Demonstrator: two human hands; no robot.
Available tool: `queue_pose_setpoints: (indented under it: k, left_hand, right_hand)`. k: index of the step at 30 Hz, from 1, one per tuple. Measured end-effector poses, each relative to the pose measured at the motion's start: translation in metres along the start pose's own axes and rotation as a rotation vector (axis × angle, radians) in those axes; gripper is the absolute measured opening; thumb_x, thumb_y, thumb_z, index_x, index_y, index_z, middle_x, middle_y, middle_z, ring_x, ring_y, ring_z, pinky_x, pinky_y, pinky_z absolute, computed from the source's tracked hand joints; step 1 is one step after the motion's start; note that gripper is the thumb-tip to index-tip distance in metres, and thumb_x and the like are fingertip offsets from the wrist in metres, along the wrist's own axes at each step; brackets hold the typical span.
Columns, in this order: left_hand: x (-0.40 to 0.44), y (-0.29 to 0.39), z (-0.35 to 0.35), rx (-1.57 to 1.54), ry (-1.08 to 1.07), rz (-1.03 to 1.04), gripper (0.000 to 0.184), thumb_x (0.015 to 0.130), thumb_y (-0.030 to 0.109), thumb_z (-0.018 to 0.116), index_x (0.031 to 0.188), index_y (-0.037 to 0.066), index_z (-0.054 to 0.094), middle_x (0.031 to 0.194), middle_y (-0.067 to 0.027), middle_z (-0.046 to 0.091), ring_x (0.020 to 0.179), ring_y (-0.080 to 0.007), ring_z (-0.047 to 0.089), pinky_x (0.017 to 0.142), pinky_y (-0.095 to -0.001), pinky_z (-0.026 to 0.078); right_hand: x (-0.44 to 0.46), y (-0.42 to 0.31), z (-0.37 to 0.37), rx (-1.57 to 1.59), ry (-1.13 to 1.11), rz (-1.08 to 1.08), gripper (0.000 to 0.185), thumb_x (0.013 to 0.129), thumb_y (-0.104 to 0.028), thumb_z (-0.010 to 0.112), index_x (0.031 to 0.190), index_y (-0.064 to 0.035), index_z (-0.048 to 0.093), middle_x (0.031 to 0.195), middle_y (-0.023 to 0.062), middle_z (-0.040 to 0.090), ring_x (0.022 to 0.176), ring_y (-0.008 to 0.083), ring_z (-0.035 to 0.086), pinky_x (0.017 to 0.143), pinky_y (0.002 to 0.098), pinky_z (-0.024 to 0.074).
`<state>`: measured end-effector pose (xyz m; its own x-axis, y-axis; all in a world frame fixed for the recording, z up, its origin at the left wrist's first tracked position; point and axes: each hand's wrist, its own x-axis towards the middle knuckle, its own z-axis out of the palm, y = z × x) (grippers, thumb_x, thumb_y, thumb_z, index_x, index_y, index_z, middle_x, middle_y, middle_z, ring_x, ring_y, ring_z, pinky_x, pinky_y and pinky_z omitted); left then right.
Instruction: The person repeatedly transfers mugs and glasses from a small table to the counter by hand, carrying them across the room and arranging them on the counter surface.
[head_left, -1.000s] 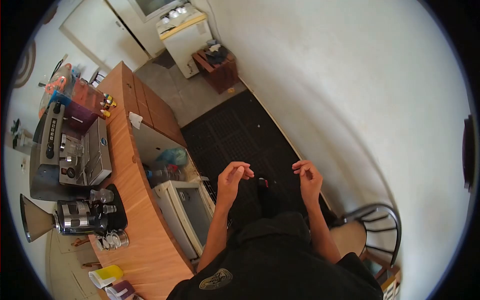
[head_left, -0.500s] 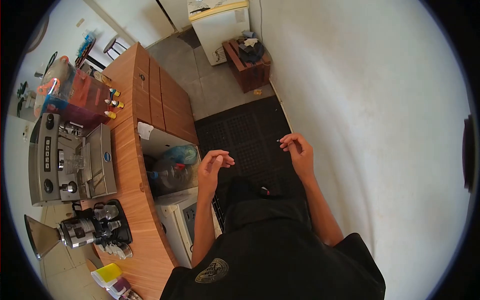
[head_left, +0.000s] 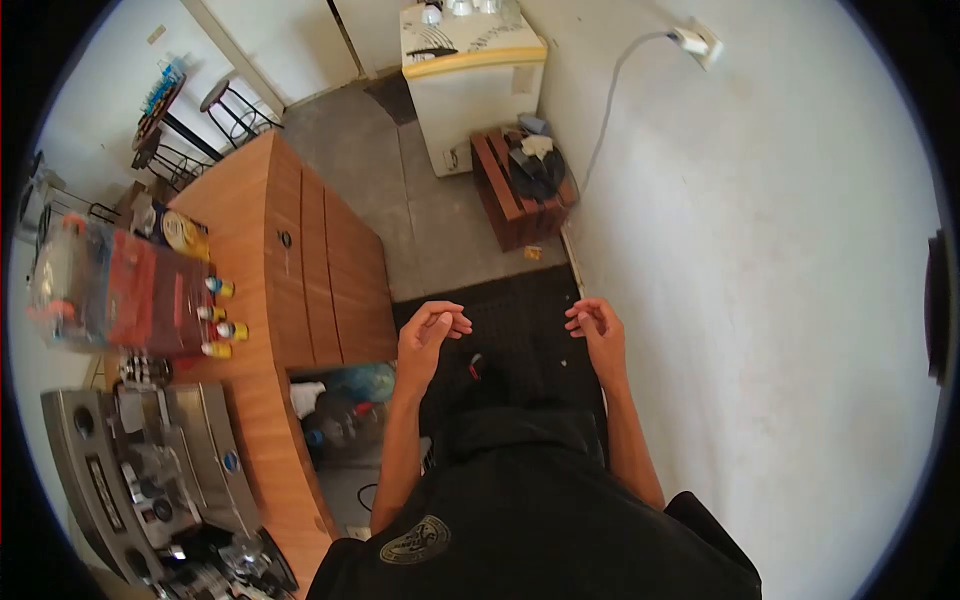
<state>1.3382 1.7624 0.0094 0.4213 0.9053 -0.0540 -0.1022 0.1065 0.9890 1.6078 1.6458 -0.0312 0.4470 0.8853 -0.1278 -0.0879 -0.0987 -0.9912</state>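
My left hand [head_left: 430, 335] is raised in front of my body, its fingers loosely bent and nothing visible in it. It is nearest to the wooden counter's open shelf, where a clear plastic bottle [head_left: 345, 425] and a bluish plastic bag [head_left: 368, 382] sit. My right hand [head_left: 597, 335], also loosely bent and holding nothing I can see, hovers beside the white wall [head_left: 760, 300]. Neither hand touches anything. Below them lies a dark floor mat [head_left: 520, 320].
On the wooden counter [head_left: 250, 340] at left stand an espresso machine [head_left: 215, 460], a clear-and-red plastic container [head_left: 150, 290] and several small yellow bottles [head_left: 222, 288]. Ahead are a wooden crate [head_left: 492, 190] with dark items and a white chest freezer [head_left: 470, 110]. A plug [head_left: 688, 40] sits in the wall.
My view has moved forward along the counter; the freezer and crate look closer, and the grinder has left view. Both hands stay raised in much the same pose.
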Motion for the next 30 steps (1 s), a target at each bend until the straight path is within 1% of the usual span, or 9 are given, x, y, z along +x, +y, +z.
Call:
queue_pose_setpoints:
  k: [3, 7, 13, 18, 20, 23, 27, 29, 30]
  left_hand:
    - [0.065, 0.01, -0.018, -0.009, -0.052, -0.008, 0.02, 0.105, 0.017, 0.054, 0.111, 0.002, 0.066, 0.094, -0.0083, 0.07, 0.091, -0.0164, 0.068, 0.082, -0.0291, 0.052]
    - [0.152, 0.027, -0.039, 0.059, -0.057, 0.02, 0.024, 0.105, 0.022, 0.054, 0.109, 0.003, 0.067, 0.093, -0.0086, 0.071, 0.087, -0.0187, 0.069, 0.081, -0.0316, 0.053]
    - [0.27, 0.02, -0.063, 0.082, -0.1, -0.027, 0.025, 0.105, 0.023, 0.054, 0.11, 0.003, 0.067, 0.093, -0.0087, 0.072, 0.087, -0.0185, 0.07, 0.08, -0.0313, 0.053]
    - [0.389, 0.013, -0.067, 0.141, -0.148, -0.045, 0.025, 0.105, 0.023, 0.053, 0.111, 0.003, 0.067, 0.094, -0.0089, 0.072, 0.089, -0.0188, 0.07, 0.081, -0.032, 0.054]
    - [0.431, 0.025, -0.07, 0.13, -0.156, -0.041, 0.022, 0.105, 0.017, 0.053, 0.113, 0.002, 0.066, 0.097, -0.0081, 0.071, 0.091, -0.0172, 0.068, 0.081, -0.0299, 0.052]
    - [0.49, 0.042, -0.067, 0.184, -0.206, -0.035, 0.025, 0.105, 0.021, 0.053, 0.112, 0.002, 0.067, 0.096, -0.0092, 0.072, 0.09, -0.0196, 0.07, 0.082, -0.033, 0.055]
    - [0.574, 0.038, -0.069, 0.171, -0.282, -0.05, 0.024, 0.105, 0.021, 0.054, 0.112, 0.003, 0.067, 0.096, -0.0093, 0.072, 0.091, -0.0193, 0.07, 0.083, -0.0326, 0.054]
    - [0.622, 0.037, -0.062, 0.166, -0.354, -0.064, 0.022, 0.104, 0.018, 0.054, 0.114, 0.002, 0.065, 0.098, -0.0067, 0.07, 0.093, -0.0154, 0.067, 0.084, -0.0294, 0.05]
    - [0.647, 0.036, -0.057, 0.169, -0.375, -0.068, 0.022, 0.104, 0.018, 0.054, 0.114, 0.002, 0.065, 0.098, -0.0067, 0.07, 0.093, -0.0154, 0.067, 0.084, -0.0294, 0.05]
  right_hand:
    - [0.063, -0.01, 0.019, -0.008, 0.023, -0.002, 0.015, 0.102, -0.009, 0.055, 0.114, -0.0016, 0.06, 0.103, 0.0082, 0.069, 0.086, 0.0138, 0.066, 0.076, 0.0277, 0.0535]
    - [0.129, -0.02, 0.042, 0.013, 0.081, 0.007, 0.018, 0.103, -0.011, 0.055, 0.116, -0.001, 0.061, 0.102, 0.0085, 0.069, 0.085, 0.0142, 0.067, 0.076, 0.0283, 0.0539]
    - [0.245, -0.017, 0.057, -0.004, 0.185, 0.0, 0.017, 0.103, -0.013, 0.053, 0.112, -0.0019, 0.063, 0.1, 0.0082, 0.07, 0.085, 0.0147, 0.067, 0.076, 0.028, 0.0534]
    - [0.36, -0.008, 0.063, 0.053, 0.188, -0.016, 0.017, 0.103, -0.014, 0.053, 0.11, -0.0023, 0.064, 0.099, 0.0071, 0.07, 0.085, 0.0136, 0.067, 0.075, 0.0271, 0.0527]
    - [0.398, -0.005, 0.078, 0.101, 0.199, -0.007, 0.017, 0.103, -0.013, 0.053, 0.109, -0.0025, 0.064, 0.098, 0.0065, 0.07, 0.084, 0.0132, 0.066, 0.076, 0.027, 0.0526]
    - [0.445, -0.026, 0.081, 0.041, 0.214, 0.014, 0.015, 0.102, -0.012, 0.053, 0.109, -0.0034, 0.063, 0.099, 0.006, 0.07, 0.084, 0.0128, 0.066, 0.076, 0.027, 0.0526]
    - [0.504, -0.034, 0.097, 0.041, 0.219, 0.006, 0.015, 0.102, -0.009, 0.052, 0.11, -0.0036, 0.063, 0.098, 0.0059, 0.07, 0.085, 0.0129, 0.066, 0.076, 0.0281, 0.0528]
    - [0.529, -0.03, 0.105, 0.045, 0.237, -0.001, 0.015, 0.1, -0.007, 0.052, 0.109, -0.0026, 0.063, 0.098, 0.0063, 0.071, 0.085, 0.0137, 0.066, 0.077, 0.0291, 0.0529]
    - [0.542, -0.029, 0.109, 0.05, 0.257, 0.001, 0.015, 0.1, -0.007, 0.052, 0.109, -0.0026, 0.063, 0.098, 0.0063, 0.071, 0.085, 0.0137, 0.066, 0.077, 0.0291, 0.0529]
